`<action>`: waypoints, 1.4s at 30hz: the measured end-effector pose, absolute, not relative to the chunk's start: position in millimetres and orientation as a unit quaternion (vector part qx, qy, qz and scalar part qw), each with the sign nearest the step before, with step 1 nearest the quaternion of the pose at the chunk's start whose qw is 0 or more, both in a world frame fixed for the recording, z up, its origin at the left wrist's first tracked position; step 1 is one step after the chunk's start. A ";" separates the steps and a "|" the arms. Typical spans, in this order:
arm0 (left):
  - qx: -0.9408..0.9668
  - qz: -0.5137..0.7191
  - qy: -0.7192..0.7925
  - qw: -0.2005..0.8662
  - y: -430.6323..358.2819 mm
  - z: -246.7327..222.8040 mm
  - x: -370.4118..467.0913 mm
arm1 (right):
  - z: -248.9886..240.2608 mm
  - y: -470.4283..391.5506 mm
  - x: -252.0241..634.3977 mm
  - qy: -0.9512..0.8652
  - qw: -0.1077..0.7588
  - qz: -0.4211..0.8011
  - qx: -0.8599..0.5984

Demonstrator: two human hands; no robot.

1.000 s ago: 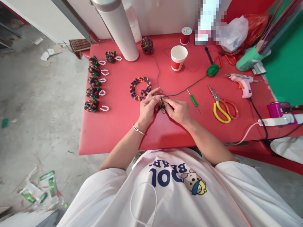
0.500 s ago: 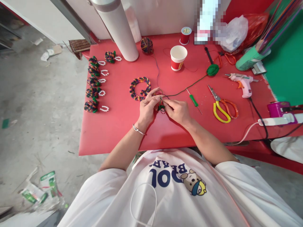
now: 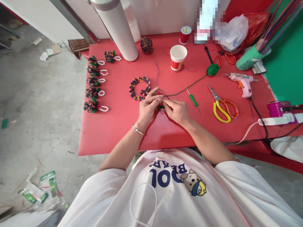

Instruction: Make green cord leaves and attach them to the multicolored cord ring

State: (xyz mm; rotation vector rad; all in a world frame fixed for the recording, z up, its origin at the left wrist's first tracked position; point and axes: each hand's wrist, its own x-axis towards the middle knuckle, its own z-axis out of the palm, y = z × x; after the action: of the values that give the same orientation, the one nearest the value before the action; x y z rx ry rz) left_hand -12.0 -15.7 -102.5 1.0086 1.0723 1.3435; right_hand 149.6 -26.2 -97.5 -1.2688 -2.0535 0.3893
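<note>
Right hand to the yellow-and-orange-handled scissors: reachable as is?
Probably yes. The right hand is near the scissors; only a slim green-handled tool lying flat seems to be between. Its fingertips are busy at the green yarn piece, though, so they'd likely need freeing first.

You face a smooth red table point(image 3: 113, 135) beside a pale flat wall point(image 3: 161, 15), over a grey concrete floor point(image 3: 47, 116); the green surface point(image 3: 288, 75) at right may be another wall.

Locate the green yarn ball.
In the head view, the green yarn ball sits on the red table, right of the paper cup, beyond the yellow-and-orange scissors.
</note>
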 end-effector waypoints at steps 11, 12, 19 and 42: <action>0.414 0.576 0.464 0.530 -14.4 -104.7 -9.0 | -104.6 -24.1 148.5 -0.789 0.317 0.156 -0.502; 0.410 0.575 0.467 0.533 -14.6 -104.8 -8.9 | -105.1 -23.9 148.3 -0.789 0.313 0.161 -0.504; 0.433 0.571 0.483 0.503 -14.0 -104.9 -10.8 | -106.7 -22.6 147.4 -0.787 0.300 0.169 -0.512; 0.468 0.553 0.526 0.445 -16.4 -102.6 -2.2 | -64.8 -12.5 147.5 -0.832 0.228 0.024 -0.505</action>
State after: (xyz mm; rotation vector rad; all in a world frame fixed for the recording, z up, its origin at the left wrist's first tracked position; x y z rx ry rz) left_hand -2.2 -16.4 -102.6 1.1601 1.3041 1.3712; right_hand 147.5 -12.5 -64.8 -1.3902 -2.2930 0.0658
